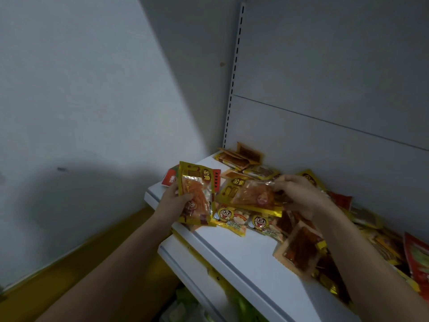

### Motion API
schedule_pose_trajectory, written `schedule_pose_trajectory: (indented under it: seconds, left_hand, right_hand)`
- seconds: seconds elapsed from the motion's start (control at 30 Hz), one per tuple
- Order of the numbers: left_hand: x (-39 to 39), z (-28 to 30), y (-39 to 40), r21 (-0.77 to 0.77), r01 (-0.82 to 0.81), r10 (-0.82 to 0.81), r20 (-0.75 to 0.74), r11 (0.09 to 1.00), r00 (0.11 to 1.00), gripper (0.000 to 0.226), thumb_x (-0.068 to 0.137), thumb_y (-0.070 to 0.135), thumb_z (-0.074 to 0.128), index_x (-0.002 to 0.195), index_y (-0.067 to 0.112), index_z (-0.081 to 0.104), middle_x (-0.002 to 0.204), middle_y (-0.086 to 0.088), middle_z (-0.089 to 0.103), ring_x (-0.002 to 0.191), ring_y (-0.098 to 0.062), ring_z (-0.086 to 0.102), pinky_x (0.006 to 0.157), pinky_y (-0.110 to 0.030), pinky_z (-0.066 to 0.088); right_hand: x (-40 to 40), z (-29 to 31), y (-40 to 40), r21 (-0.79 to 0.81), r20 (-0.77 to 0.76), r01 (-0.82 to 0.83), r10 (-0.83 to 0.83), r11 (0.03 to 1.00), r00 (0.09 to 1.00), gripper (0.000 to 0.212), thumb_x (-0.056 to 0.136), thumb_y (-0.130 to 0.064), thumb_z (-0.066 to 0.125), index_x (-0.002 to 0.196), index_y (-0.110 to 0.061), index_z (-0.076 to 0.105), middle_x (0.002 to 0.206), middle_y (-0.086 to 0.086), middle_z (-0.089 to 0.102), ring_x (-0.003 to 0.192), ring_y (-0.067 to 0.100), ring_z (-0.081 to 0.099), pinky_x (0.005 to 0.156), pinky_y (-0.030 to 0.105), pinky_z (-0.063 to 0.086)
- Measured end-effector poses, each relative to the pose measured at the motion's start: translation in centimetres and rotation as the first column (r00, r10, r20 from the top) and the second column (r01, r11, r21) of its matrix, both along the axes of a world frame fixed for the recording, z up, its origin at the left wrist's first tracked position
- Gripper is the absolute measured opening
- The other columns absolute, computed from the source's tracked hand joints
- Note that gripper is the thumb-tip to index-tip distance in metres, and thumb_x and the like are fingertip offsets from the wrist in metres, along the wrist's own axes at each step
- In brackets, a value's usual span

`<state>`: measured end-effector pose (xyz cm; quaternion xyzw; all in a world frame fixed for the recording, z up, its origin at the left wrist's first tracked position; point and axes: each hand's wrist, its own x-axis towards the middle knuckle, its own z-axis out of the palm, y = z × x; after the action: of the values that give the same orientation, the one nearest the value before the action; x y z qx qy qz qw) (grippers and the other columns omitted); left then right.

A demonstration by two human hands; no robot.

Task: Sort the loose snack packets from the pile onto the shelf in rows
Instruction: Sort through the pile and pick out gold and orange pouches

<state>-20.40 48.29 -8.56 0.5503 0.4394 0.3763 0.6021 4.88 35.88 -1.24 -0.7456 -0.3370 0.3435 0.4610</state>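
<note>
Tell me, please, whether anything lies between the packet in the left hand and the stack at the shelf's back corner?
Nothing visible does: the yellow packet in the left hand has bare white shelf between it and the corner stack.

Yellow packet (197, 194): round black badge reading "金".

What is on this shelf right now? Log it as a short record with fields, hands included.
left hand: grips an upright yellow packet
right hand: pinches a second yellow packet by its edge, above the shelf
shelf: white, front part bare
pile: mixed loose packets at the right
cartoon-face packets: two side by side, below the held ones
back corner: small stack of packets
</note>
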Motion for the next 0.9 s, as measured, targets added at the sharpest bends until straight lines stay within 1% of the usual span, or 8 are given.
schedule_pose_trajectory:
  seconds: [0.13,0.2,0.27,0.4,0.5,0.6,0.77,0.9]
  left_hand:
    - [1.2,0.3,-1.1,0.118,-0.043,0.026,0.144,0.992,0.989,0.064,0.095,-0.005,0.056,0.144,0.029,0.033,0.119,0.002,0.06,0.106,-0.017,0.063,0.082,-0.035,0.057]
    - [2.3,0.8,-1.9,0.229,-0.031,-0.004,0.149,0.973,0.989,0.071,0.094,0.0,0.057,0.145,0.039,0.029,0.128,0.002,0.055,0.114,-0.016,0.061,0.087,-0.04,0.057]
    - [3.6,1.6,-2.9,0.325,-0.029,-0.003,0.099,0.945,0.995,0.057,0.093,0.006,0.057,0.134,0.044,0.045,0.133,-0.001,0.055,0.115,-0.018,0.062,0.088,-0.041,0.057]
    - [6.8,3.4,-5.0,0.265,0.047,-0.078,0.106,0.963,0.991,0.02,0.104,0.017,0.051,0.109,0.022,0.07,0.105,0.003,0.071,0.087,-0.001,0.07,0.073,-0.022,0.057]
    - [8.6,3.5,-5.9,0.135,0.124,-0.15,0.204,0.983,0.968,0.018,0.097,0.026,0.063,0.113,0.019,0.07,0.11,-0.006,0.073,0.1,-0.021,0.072,0.085,-0.041,0.061]
    - [9.5,3.4,-5.8,0.138,0.091,-0.119,0.211,0.986,0.97,0.027,0.088,0.009,0.074,0.112,0.018,0.067,0.113,-0.008,0.069,0.1,-0.024,0.071,0.078,-0.038,0.062]
    - [10.4,3.2,-5.2,0.099,0.108,-0.129,0.235,0.989,0.963,0.033,0.086,-0.002,0.072,0.108,0.021,0.066,0.115,-0.011,0.068,0.1,-0.028,0.071,0.075,-0.038,0.061]
    - [10.2,2.8,-4.6,0.078,0.023,-0.045,0.294,0.997,0.955,0.034,0.089,-0.006,0.067,0.107,0.022,0.063,0.116,-0.012,0.065,0.097,-0.028,0.069,0.066,-0.033,0.06]
  right_hand:
    - [1.3,0.4,-2.4,0.175,-0.2,0.095,-0.059,0.98,0.978,0.02,0.092,0.004,0.052,0.079,-0.01,0.056,0.067,0.006,0.055,0.051,0.011,0.053,0.055,0.028,0.046]
    - [1.2,0.0,-2.9,0.242,-0.3,0.121,-0.044,0.963,0.953,0.019,0.092,0.006,0.052,0.084,-0.01,0.056,0.075,0.011,0.058,0.063,0.018,0.058,0.07,0.038,0.05]
    - [0.8,-0.3,-3.3,0.296,-0.381,0.145,-0.022,0.944,0.924,0.018,0.091,0.007,0.053,0.089,-0.011,0.056,0.082,0.013,0.06,0.072,0.021,0.061,0.077,0.042,0.052]
    - [-1.6,-0.9,-4.0,0.333,-0.406,0.125,0.022,0.934,0.914,0.024,0.09,0.012,0.055,0.09,-0.011,0.052,0.067,0.002,0.061,0.055,0.008,0.061,0.051,0.022,0.054]
    - [-2.6,-1.5,-4.9,0.315,-0.283,-0.005,0.099,0.949,0.954,0.027,0.088,0.013,0.06,0.089,-0.011,0.048,0.091,0.011,0.055,0.071,0.014,0.063,0.066,0.03,0.061]
    - [-1.4,-1.1,-6.3,0.248,-0.161,-0.104,0.147,0.963,0.976,0.021,0.088,0.004,0.067,0.092,-0.009,0.051,0.101,0.006,0.058,0.074,0.015,0.069,0.084,0.044,0.06]
    - [2.5,-0.4,-7.2,0.18,0.141,-0.011,-0.015,0.984,0.99,0.01,0.095,-0.018,0.064,0.085,-0.015,0.066,0.09,0.007,0.067,0.077,0.02,0.064,0.077,0.047,0.059]
    - [7.5,-1.9,-6.9,0.092,0.653,0.221,-0.227,0.971,0.723,0.02,0.096,-0.031,0.059,0.097,-0.011,0.057,0.095,0.009,0.064,0.091,0.029,0.061,0.066,0.032,0.039]
